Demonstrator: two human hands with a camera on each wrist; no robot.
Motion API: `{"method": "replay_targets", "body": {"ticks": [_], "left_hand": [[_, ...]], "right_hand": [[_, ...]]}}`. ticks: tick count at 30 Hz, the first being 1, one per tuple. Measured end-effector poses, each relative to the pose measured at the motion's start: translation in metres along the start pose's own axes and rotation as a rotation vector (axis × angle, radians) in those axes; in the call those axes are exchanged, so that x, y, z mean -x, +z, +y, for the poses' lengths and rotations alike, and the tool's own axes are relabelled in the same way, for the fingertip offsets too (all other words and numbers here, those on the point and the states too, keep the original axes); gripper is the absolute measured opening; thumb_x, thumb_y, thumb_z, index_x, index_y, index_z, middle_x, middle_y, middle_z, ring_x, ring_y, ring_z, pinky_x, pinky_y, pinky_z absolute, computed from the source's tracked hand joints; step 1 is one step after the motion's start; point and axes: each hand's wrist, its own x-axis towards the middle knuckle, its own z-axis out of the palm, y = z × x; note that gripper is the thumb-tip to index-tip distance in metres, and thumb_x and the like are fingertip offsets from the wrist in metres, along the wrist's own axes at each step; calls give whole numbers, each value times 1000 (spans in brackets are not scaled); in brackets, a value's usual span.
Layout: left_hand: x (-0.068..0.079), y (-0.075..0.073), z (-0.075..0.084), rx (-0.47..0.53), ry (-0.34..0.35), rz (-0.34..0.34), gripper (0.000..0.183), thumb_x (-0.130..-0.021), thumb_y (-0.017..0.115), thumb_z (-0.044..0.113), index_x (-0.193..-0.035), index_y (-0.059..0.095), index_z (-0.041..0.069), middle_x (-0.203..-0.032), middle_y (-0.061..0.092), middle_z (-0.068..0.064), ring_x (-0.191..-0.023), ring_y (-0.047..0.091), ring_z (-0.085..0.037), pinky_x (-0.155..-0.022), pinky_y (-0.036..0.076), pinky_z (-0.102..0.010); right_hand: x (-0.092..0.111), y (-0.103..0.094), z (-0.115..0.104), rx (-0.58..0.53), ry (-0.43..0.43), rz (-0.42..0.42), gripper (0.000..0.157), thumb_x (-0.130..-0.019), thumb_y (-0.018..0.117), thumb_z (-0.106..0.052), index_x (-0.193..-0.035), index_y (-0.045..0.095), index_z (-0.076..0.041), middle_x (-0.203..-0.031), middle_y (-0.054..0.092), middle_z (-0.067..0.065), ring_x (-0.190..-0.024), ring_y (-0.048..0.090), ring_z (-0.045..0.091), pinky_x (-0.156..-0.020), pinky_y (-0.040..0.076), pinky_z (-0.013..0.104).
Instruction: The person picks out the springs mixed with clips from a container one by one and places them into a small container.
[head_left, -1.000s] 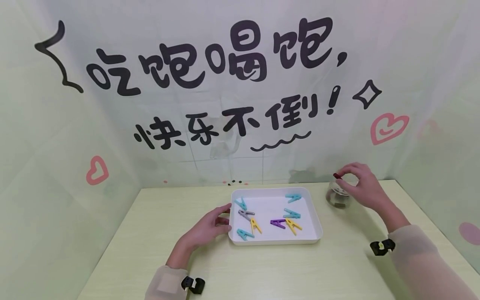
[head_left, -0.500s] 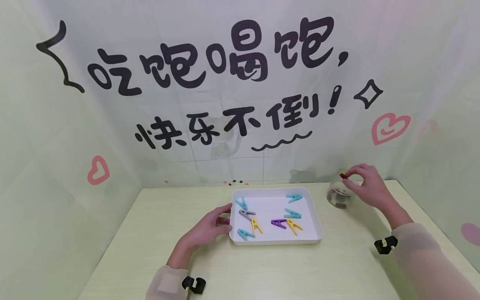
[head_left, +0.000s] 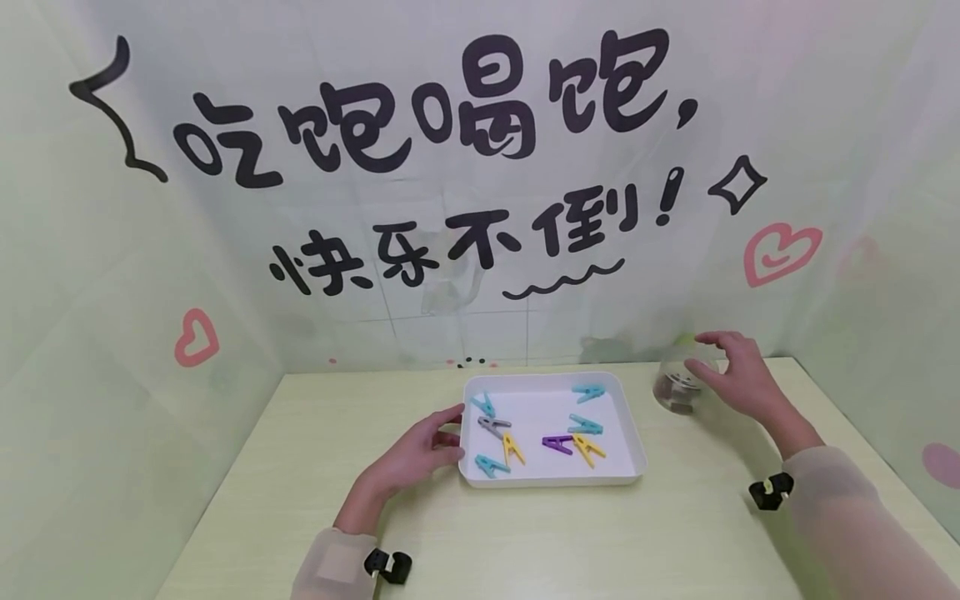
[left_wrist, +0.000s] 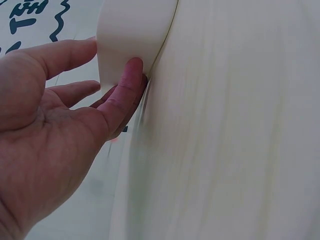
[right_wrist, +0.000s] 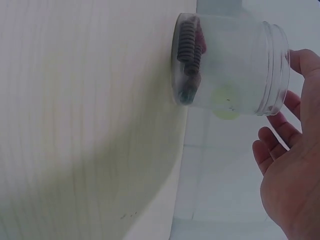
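In the head view a white tray (head_left: pixel 551 480) lies on the table, holding several plastic clothespins: teal, yellow, a grey one (head_left: pixel 492 427) and a purple one (head_left: pixel 557 444). My left hand (head_left: pixel 412 454) touches the tray's left side with extended fingers; the left wrist view shows the fingertips against its white wall (left_wrist: pixel 132 30). At the right, my right hand (head_left: pixel 738 375) is at the mouth of a clear jar (right_wrist: pixel 235 62), thumb and fingers spread apart with nothing between them. Dark ridged pieces (right_wrist: pixel 187 42) and something red lie at the jar's bottom.
The pale wood-grain table (head_left: pixel 555 550) ends at a back wall sheet (head_left: pixel 337 333) with large black lettering. Similar sheets rise at both sides. Each wrist wears a black mount, the left one (head_left: pixel 387 567) near the front of the table.
My right hand held a small dark red piece over the jar; its fingers have parted and the piece is gone from them. The left hand and tray stay put.
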Motion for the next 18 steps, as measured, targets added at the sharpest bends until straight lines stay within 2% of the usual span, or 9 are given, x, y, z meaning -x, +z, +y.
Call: {"method": "replay_targets", "body": {"ticks": [9,18], "left_hand": [[0,0,1,2,4,-7,72,-102,69,3,-164,34,-1,-156,48,-21,-124,60,-31,-99,53,-35],[0,-1,2,-9,-14,20,71,-101,70,3,-164,37,1,-155,50,-17,-123,60,-30,-101,52,-41]], "right_hand": [[1,1,-4,-5,9,-6,58,-102,72,-24,-145,52,10,-144,50,34,-135,38,56,-103,32,72],[0,1,-9,-7,-13,7,61,-99,76,-23,-146,52,7,-146,49,32,-138,35,56,-108,28,73]]}}
